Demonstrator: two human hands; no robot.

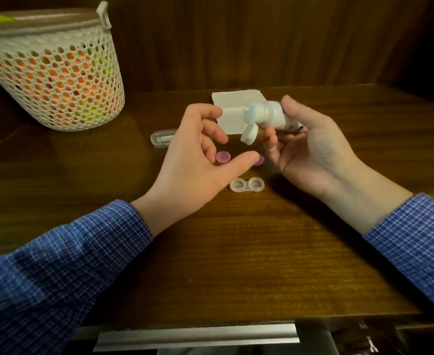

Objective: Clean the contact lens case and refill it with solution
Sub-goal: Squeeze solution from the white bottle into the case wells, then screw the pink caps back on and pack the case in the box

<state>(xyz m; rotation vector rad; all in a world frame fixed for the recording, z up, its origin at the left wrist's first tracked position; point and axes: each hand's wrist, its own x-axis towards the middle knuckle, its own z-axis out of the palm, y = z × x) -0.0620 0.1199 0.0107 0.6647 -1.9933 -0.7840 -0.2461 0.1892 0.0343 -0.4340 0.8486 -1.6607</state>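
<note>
My right hand (310,149) grips a small white solution bottle (269,117), held sideways above the table with its nozzle pointing left and its flip cap (248,134) hanging open. My left hand (198,160) hovers just left of the bottle, fingers loosely curled and holding nothing. The clear two-well lens case (247,185) lies uncapped on the wooden table (236,252) below and between my hands. A pink cap (223,157) lies behind my left thumb. A second pink cap (259,161) peeks out beside the thumb tip.
A folded white tissue (232,108) lies behind the bottle. A clear oblong plastic container (162,138) sits left of my left hand. A white mesh basket (54,73) with orange and yellow contents stands at the back left. A metal drawer edge (198,334) runs below the table front.
</note>
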